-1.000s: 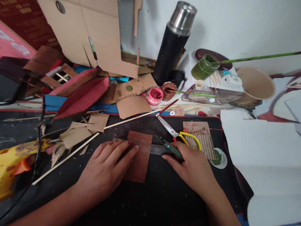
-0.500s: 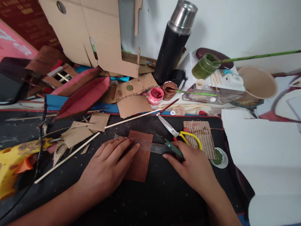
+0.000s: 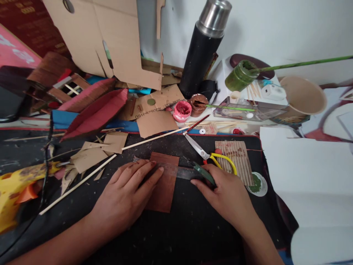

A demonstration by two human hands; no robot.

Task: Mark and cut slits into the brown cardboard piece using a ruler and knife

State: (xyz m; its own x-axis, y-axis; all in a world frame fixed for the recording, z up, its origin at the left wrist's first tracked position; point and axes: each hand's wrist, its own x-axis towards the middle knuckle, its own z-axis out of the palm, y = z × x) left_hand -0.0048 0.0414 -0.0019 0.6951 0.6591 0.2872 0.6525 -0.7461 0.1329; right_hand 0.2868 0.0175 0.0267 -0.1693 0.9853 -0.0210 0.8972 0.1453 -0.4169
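Note:
A piece of brown-painted card (image 3: 162,197) lies on the black mat, with a clear ruler (image 3: 180,173) across its upper part. My left hand (image 3: 125,189) presses down on the ruler's left part with bent fingers, covering the left side of the card. In my right hand (image 3: 223,193) is a green utility knife (image 3: 204,174), its tip pointing up and left, close to the card's right edge. The thumb of that hand is by the ruler's right end; whether it touches is hard to tell. Scissors with yellow handles (image 3: 224,160) lie just beyond the knife.
Corrugated card (image 3: 235,162) and a dish of green paint (image 3: 260,184) lie right of my right hand. To the left are card scraps (image 3: 89,158), a wooden stick (image 3: 79,184) and a yellow glue gun (image 3: 16,184). Paint jars (image 3: 182,111) and a black flask (image 3: 201,55) stand behind.
The view has shifted very slightly. Both hands, the ruler, the card and the knife keep practically the same places.

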